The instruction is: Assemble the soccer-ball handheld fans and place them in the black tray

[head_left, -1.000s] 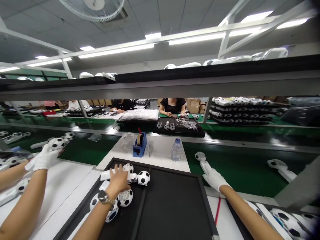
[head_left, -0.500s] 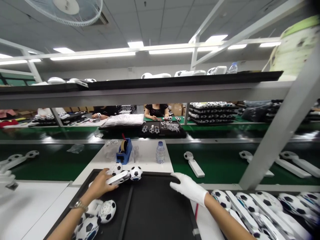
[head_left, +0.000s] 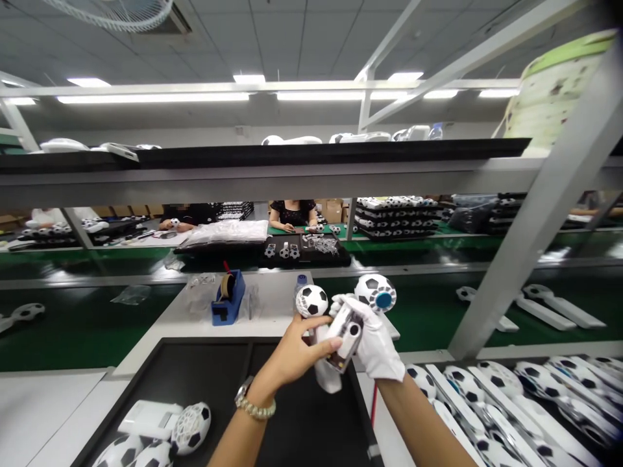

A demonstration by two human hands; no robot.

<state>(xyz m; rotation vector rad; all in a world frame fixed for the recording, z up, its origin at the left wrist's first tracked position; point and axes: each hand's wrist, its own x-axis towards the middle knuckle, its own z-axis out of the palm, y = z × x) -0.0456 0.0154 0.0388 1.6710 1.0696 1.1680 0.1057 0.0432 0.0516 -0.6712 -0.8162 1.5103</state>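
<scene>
My bare left hand [head_left: 296, 350], with a watch and beaded bracelet at the wrist, is closed around a white handheld fan with a soccer-ball head [head_left: 311, 301]. My right hand [head_left: 372, 337], in a white glove, grips a second soccer-ball fan [head_left: 376, 293], whose head shows a blue disc. This fan's handle tilts down between both hands, and my left thumb presses on it. Both hands are raised over the right part of a black divided tray [head_left: 214, 363]. More soccer-ball fans [head_left: 192, 428] lie in the tray's near left corner.
Beyond the tray stand a blue tape dispenser [head_left: 228, 298] and a partly hidden water bottle [head_left: 302, 281]. A green conveyor [head_left: 428, 311] carries several fans. Rows of fans [head_left: 487, 402] fill the right side. A slanted metal post [head_left: 506, 246] rises there. Across the line, people sit working.
My left hand has brought fans from the tray's left side to the right. My right hand, empty before, now grips one of them. The view has shifted slightly.
</scene>
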